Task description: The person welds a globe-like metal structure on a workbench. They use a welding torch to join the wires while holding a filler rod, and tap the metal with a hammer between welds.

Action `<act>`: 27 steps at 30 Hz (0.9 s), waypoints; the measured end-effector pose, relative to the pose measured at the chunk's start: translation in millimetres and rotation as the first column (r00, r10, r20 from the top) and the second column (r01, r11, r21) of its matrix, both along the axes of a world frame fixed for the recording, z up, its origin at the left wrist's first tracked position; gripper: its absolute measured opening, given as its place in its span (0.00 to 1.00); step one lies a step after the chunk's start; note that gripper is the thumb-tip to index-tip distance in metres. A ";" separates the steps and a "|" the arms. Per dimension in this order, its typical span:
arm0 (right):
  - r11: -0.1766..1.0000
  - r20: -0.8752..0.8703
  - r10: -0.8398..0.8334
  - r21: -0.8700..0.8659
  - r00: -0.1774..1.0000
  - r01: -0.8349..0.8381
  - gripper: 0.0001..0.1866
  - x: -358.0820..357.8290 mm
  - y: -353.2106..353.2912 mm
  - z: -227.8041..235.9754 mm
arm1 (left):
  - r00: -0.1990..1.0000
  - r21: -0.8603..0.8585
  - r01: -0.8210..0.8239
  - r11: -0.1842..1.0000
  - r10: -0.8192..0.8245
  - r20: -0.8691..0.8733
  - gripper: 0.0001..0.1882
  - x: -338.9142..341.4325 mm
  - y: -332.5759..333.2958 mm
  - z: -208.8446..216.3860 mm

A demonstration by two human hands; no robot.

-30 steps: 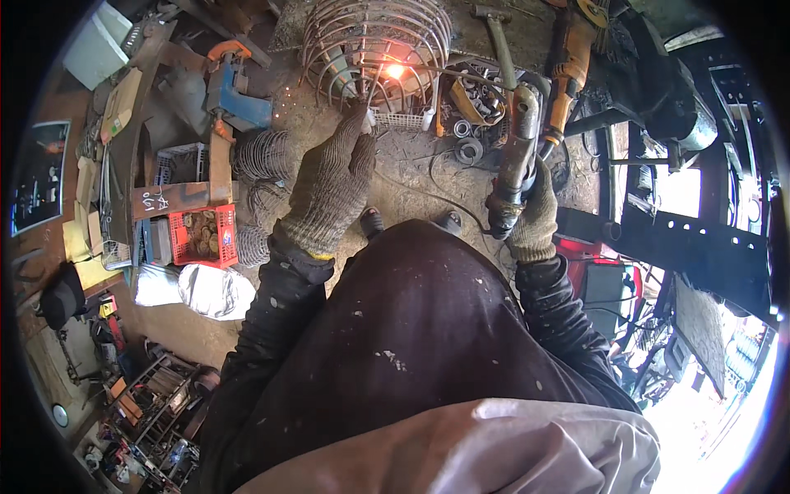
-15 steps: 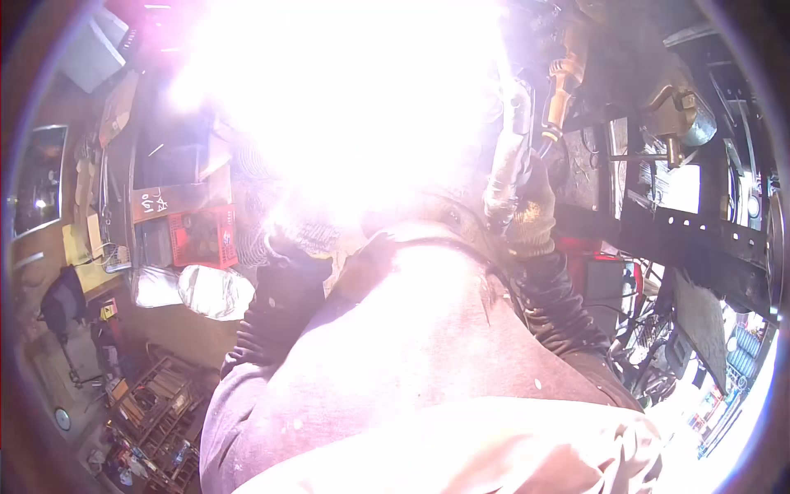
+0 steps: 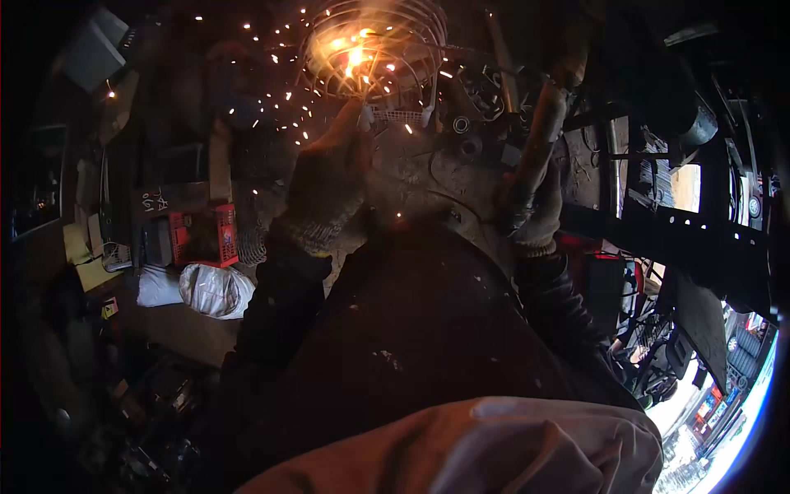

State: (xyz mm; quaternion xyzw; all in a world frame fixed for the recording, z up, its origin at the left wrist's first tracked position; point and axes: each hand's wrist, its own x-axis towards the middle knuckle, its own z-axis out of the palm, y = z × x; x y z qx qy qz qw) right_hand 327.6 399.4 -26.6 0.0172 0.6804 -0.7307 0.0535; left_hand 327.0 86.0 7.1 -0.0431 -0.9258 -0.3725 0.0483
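A round wire cage (image 3: 432,45) of ringed metal rods is at the top middle, with a flat mesh piece at its near side. Bright orange glow and flying sparks come from inside it. My left hand (image 3: 327,177), in a worn work glove, reaches up to the cage's near edge, its fingers closed on the wire there. Further right, my gloved right hand (image 3: 539,206) is wrapped round a welding electrode holder (image 3: 543,123). A thin rod runs leftward from the holder's upper end toward the glow. Darkness hides the rod's tip.
A red plastic crate (image 3: 226,235) and white sacks (image 3: 216,290) are on the left. Coiled wire (image 3: 251,244) lies beside the crate. Small metal rings (image 3: 470,148) and loose parts lie between my hands. A dark perforated metal beam (image 3: 691,226) crosses the right side.
The white-violet glare that covered the upper middle has gone, leaving an orange glow with scattered sparks. The cage and my left hand now show. My right hand stays in about the same place.
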 end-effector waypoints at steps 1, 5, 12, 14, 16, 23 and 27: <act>0.998 0.069 0.004 -0.055 0.998 -0.001 0.32 -0.4 0.0 7.5 | 0.999 0.059 -0.040 0.997 0.038 0.036 0.23 -2.4 5.5 12.0; 0.974 -0.128 -0.006 0.225 0.992 0.035 0.32 -0.5 -4.0 -3.2 | 0.999 0.079 -0.043 0.996 0.042 0.022 0.25 -1.5 10.5 27.7; 0.947 -0.171 0.053 0.321 0.984 0.005 0.25 0.5 2.5 -18.2 | 0.998 0.030 -0.064 0.997 0.065 -0.018 0.27 -0.2 8.3 14.1; 0.956 -0.122 0.048 0.292 0.991 -0.011 0.26 0.0 3.4 -19.3 | 0.998 0.043 -0.063 0.997 0.063 0.008 0.27 -0.3 8.1 13.7; 0.954 -0.112 0.044 0.298 0.993 -0.009 0.27 -0.1 3.1 -19.6 | 0.998 0.028 -0.055 0.998 0.055 0.002 0.27 0.4 9.4 18.5; 0.825 -0.272 0.086 0.558 0.958 0.085 0.26 1.7 -5.8 -2.7 | 1.000 0.068 -0.031 0.997 0.030 0.006 0.25 0.3 11.4 24.4; 0.912 -0.078 -0.016 0.409 0.997 0.046 0.29 -3.3 1.6 -22.5 | 0.986 0.085 -0.096 0.992 0.083 0.144 0.25 1.5 13.6 25.8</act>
